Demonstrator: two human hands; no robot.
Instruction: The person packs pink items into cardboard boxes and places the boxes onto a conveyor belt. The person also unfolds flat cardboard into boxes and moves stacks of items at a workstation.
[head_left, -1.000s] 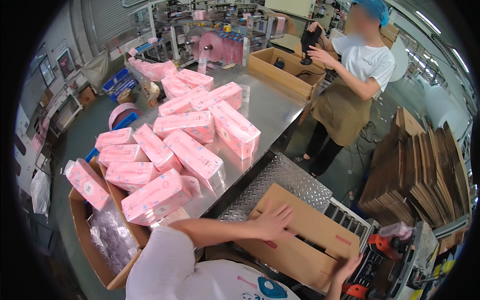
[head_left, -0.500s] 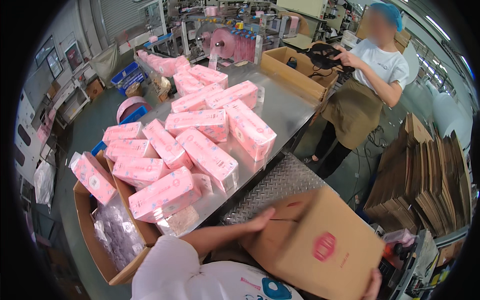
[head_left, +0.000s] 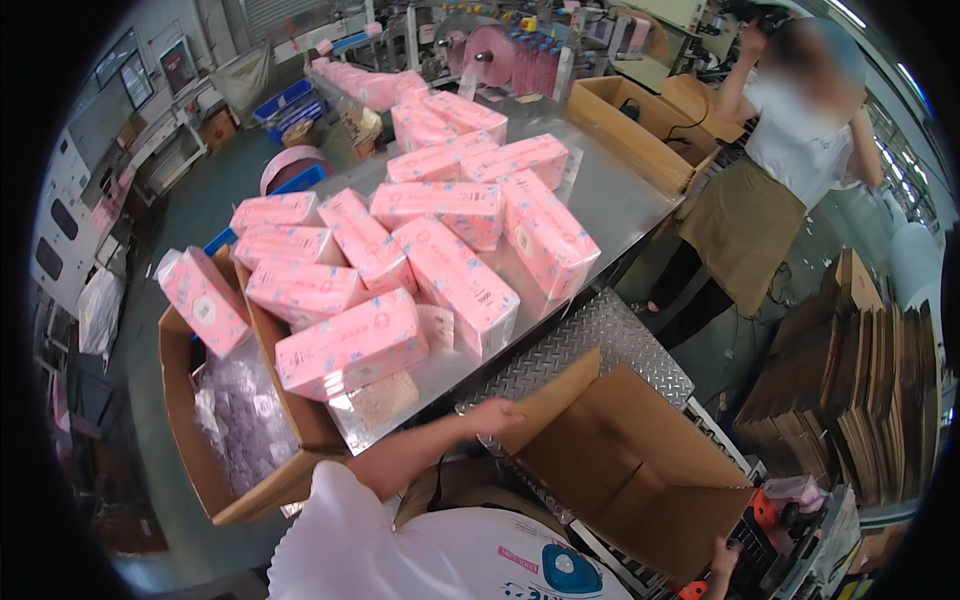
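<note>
A brown cardboard carton (head_left: 610,480) stands opened out on the diamond-plate bench (head_left: 600,335) in front of me, its hollow facing up. My left hand (head_left: 497,415) grips the carton's near-left flap. My right hand (head_left: 721,554) holds the carton's lower right corner, only partly in view. Several pink wrapped packs (head_left: 455,270) lie piled on the steel table (head_left: 615,205) just beyond the carton.
An open carton (head_left: 190,450) lined with clear plastic stands at the left, a pink pack (head_left: 204,300) leaning in it. Flat cartons (head_left: 875,395) are stacked at the right. A co-worker (head_left: 775,170) stands at the table's far end beside another open carton (head_left: 635,130).
The carton has gone from lying flat to opened out, with its inside now showing. My left hand moved to its flap. The co-worker raised both arms to the head.
</note>
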